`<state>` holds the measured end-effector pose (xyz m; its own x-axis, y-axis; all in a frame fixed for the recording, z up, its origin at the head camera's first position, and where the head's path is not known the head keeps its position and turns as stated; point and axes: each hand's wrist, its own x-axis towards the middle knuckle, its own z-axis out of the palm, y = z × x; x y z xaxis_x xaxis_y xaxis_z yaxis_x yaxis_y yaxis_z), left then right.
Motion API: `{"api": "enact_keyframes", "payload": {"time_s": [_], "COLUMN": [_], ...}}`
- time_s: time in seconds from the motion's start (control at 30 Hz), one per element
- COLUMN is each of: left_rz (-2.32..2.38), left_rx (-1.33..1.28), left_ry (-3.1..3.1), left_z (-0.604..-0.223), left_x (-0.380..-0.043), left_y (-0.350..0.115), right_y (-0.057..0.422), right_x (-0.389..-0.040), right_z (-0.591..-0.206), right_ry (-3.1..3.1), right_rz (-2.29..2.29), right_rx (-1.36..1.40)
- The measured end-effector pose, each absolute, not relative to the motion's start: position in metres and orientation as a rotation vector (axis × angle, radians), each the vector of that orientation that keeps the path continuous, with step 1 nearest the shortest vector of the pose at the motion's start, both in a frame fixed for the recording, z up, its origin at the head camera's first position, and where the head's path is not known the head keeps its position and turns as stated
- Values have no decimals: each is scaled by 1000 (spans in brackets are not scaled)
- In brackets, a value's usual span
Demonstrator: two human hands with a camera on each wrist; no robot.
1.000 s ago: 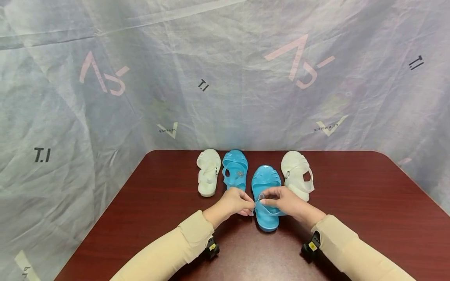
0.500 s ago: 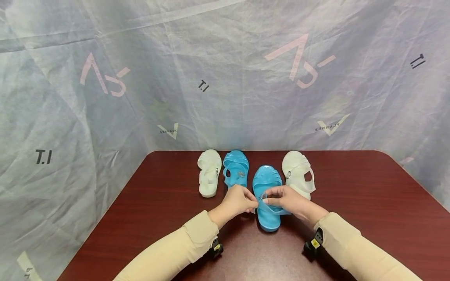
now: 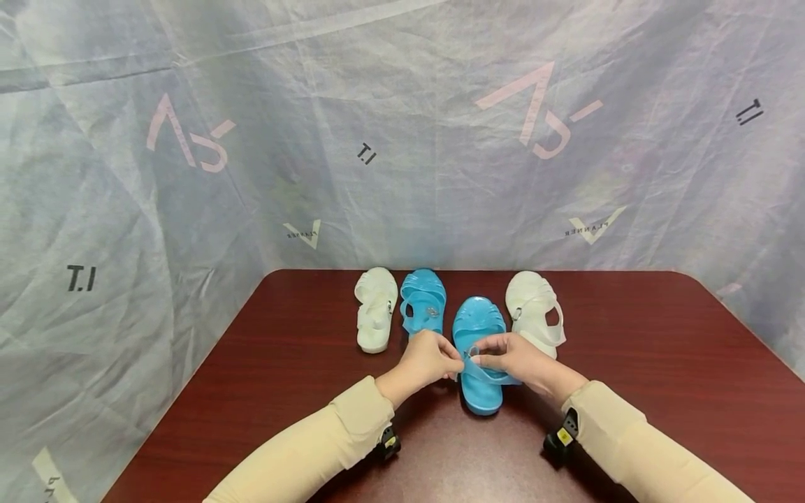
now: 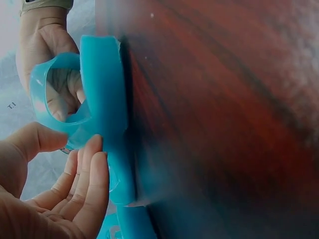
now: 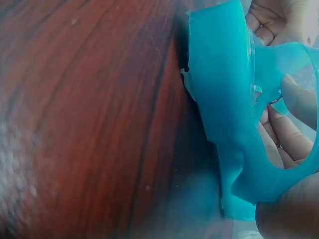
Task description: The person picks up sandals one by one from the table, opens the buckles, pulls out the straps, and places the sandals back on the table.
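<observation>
With the left hand (image 3: 426,360) and right hand (image 3: 523,360) both pinching the translucent blue plastic strap (image 3: 493,376), the glossy blue plastic sandal (image 3: 479,314), sole-down on the dark red wood-grain tabletop (image 3: 283,381), could twist or skid if they tug unevenly.

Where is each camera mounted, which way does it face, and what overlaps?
Head: on the head, facing forward and down over the table towards the grey backdrop; shows both sleeves, left hand and right hand.
Left wrist: on the left wrist, facing the nearer blue sandal low across the table; left hand close up, right hand beyond.
Right wrist: on the right wrist, facing that sandal from its other side; parts of both hands show.
Shared: both wrist views show the sandal's strap and the tabletop, turned sideways.
</observation>
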<state>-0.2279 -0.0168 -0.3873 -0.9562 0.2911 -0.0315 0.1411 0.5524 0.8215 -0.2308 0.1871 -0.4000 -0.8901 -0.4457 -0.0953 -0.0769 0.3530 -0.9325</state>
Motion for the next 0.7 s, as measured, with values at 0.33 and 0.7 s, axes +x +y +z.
{"api": "enact_keyframes", "payload": {"time_s": [0.33,0.7], "left_rz": [1280,1252], "left_rx": [538,520], "left_ry": [2691,2700], "left_z": [-386,-390], "left_x": [-233,-234], "left_y": [-17,-16], "right_y": [188,186], "right_x": [-232,-233], "right_z": [-399,-395], "right_ry": [2291,2284], "right_rz": [-1562,-1504], "right_rx": [-446,-478]}}
